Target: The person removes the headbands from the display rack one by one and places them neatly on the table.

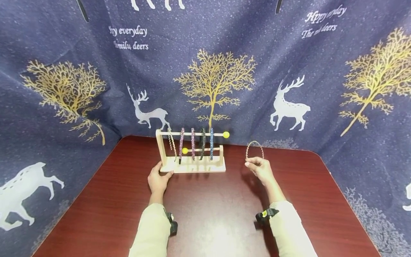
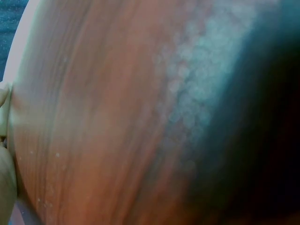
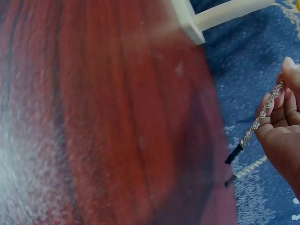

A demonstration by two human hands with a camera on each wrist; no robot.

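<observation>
My right hand (image 1: 261, 169) pinches a gold twisted, beaded headband (image 1: 255, 142) by one side, its arch upward, to the right of the wooden rack (image 1: 205, 169). In the right wrist view, thumb and fingers grip this headband (image 3: 255, 123), whose dark tips point down over the table edge. My left hand (image 1: 158, 181) holds the front left corner of the rack's base, thumb along the front. Over the upper bar hang a pale twisted headband (image 1: 172, 144), two pinkish ones, a black headband (image 1: 202, 142) and a blue headband (image 1: 211, 144). Only part of the left hand (image 2: 6, 178) shows in the left wrist view.
A yellow ball (image 1: 226, 135) caps the upper bar's right end; another yellow ball (image 1: 185, 151) caps the lower bar's left end. Behind the reddish-brown table (image 1: 208, 200) hangs a blue cloth (image 1: 244, 107) printed with deer and trees.
</observation>
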